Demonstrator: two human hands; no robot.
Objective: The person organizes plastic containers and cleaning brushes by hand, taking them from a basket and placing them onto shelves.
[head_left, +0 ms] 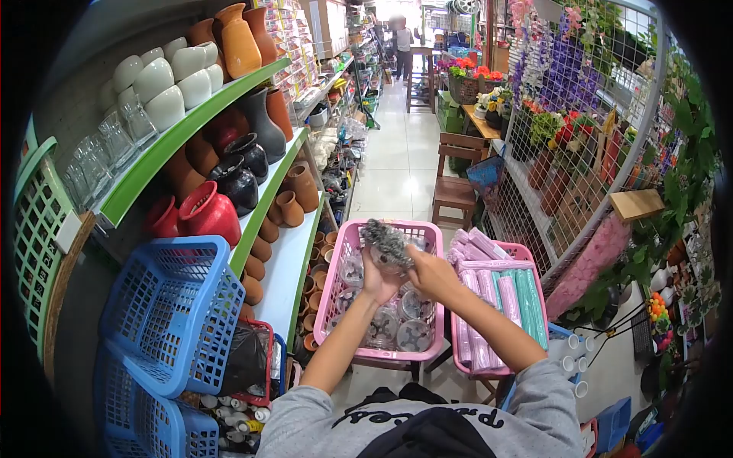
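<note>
Grey bundle [385, 243] (contents unclear) partly hidden by hands [408, 276]

Pink basket [430, 233] w/ grey scrubber [385, 240], blue baskets [172, 305], green shelf edge [191, 126], red vase [208, 212]

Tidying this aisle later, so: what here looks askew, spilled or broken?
Nothing looks spilled or broken. Both hands, left and right, hold a grey tufted item over the pink basket. The blue baskets lean tilted against the green shelf, apparently stacked so.
</note>
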